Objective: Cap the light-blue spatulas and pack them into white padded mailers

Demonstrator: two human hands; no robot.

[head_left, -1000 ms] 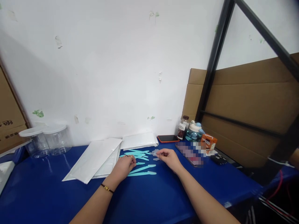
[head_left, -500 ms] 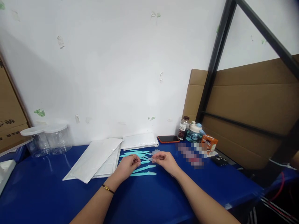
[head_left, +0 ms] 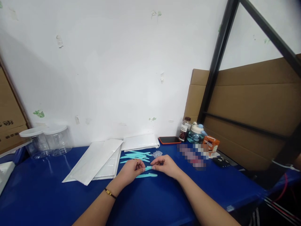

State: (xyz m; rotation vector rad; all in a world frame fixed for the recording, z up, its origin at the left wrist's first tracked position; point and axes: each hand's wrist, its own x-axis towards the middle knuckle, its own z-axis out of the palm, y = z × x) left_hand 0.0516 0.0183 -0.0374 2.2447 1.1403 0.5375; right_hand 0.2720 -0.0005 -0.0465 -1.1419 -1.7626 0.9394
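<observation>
My left hand [head_left: 133, 168] is closed, thumb and fingers pinching a turquoise eyebrow razor [head_left: 148, 168]. My right hand [head_left: 165, 165] pinches the razor's other end; whether a clear cap is between those fingertips is hidden. Just below them, another turquoise razor [head_left: 148, 175] lies on the blue table [head_left: 145, 201]. Beyond my left hand is a loose pile of several turquoise razors [head_left: 135, 155]. Small clear plastic caps [head_left: 157, 153] lie in a cluster behind my right hand.
White envelopes [head_left: 94, 160] lie to the left, with a white packet stack [head_left: 140, 142] by the wall. A phone [head_left: 169, 140], brown-capped bottle [head_left: 184, 129], water bottle [head_left: 196, 133] and orange box [head_left: 211, 145] stand rightward. Clear jars [head_left: 57, 142] are far left.
My right hand has come down and slightly left, bringing its fingertips to the razor at my left hand. The clear cap it held earlier no longer shows. My left hand has shifted slightly down and right.
</observation>
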